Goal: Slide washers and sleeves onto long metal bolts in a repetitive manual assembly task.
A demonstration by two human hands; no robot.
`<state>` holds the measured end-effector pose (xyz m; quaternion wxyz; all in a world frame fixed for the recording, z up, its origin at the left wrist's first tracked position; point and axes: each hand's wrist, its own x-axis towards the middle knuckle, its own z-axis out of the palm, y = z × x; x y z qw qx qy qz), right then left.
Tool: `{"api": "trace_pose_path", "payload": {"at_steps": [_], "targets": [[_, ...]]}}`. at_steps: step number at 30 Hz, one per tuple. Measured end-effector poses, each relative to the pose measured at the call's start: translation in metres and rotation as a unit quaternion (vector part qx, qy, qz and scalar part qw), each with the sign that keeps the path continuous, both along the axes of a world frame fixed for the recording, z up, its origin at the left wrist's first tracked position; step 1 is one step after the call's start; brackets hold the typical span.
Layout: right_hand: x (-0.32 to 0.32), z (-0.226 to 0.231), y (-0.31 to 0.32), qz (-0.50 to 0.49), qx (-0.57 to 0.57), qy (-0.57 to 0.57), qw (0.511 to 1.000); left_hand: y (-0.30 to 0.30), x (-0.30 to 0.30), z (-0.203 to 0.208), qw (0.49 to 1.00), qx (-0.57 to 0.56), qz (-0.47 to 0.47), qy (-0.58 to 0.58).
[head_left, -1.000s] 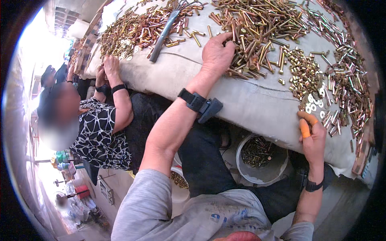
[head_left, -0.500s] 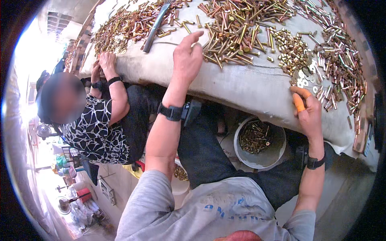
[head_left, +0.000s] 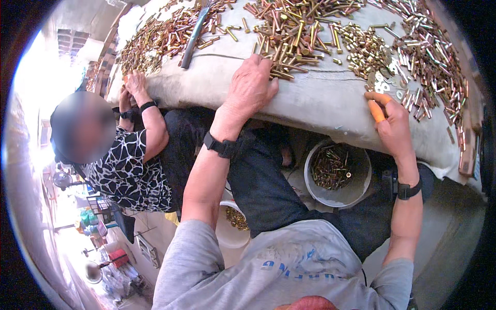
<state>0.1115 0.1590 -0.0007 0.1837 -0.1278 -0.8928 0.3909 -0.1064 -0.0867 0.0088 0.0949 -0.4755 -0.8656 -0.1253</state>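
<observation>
My left hand [head_left: 250,86] is at the near edge of a big pile of gold-coloured bolts [head_left: 295,32]. Its fingers curl in against the bolts, and their tips are hidden, so what they grip cannot be made out. Farther right, my right hand [head_left: 393,124] rests by the cloth's near edge, below some flat washers [head_left: 381,82]. Orange finger covers [head_left: 377,110] sit on its thumb and index finger, whose tips come together in a pinch. Anything between them is too small to see. Small gold sleeves or nuts [head_left: 360,51] lie heaped beyond the washers.
More bolts [head_left: 434,67] cover the right side. A dark bar [head_left: 192,44] divides the piles on the left. Under the table edge, a white bucket [head_left: 365,181] holds bolts; another tub [head_left: 227,240] stands by my leg. A co-worker [head_left: 129,165] sits left, hands at their pile.
My left hand has moved from over the bare cloth to the bolt pile, and its pointing fingers have curled in. My right hand stays near the washers. The view has shifted slightly.
</observation>
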Motion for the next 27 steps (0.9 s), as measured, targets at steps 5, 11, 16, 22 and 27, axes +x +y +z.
{"api": "trace_pose_path", "payload": {"at_steps": [5, 11, 16, 22, 27], "targets": [[0.001, 0.003, 0.001, 0.003, 0.007, -0.006, 1.000, 0.005, 0.009, 0.001, 1.000, 0.005, 0.015, -0.003], [0.001, -0.002, 0.000, 0.011, 0.015, 0.027, 0.999, 0.025, -0.001, 0.001, 0.996, -0.083, 0.042, 0.020], [0.003, -0.005, 0.004, 0.018, 0.019, 0.038, 0.999, 0.008, 0.003, -0.012, 0.992, -0.106, 0.068, 0.000], [0.004, -0.005, 0.003, 0.016, 0.032, 0.065, 0.997, -0.012, -0.010, -0.004, 0.988, -0.115, 0.105, -0.014], [0.001, -0.007, 0.003, 0.024, 0.059, 0.059, 0.996, -0.009, -0.019, 0.001, 0.978, -0.169, 0.118, -0.036]]}}
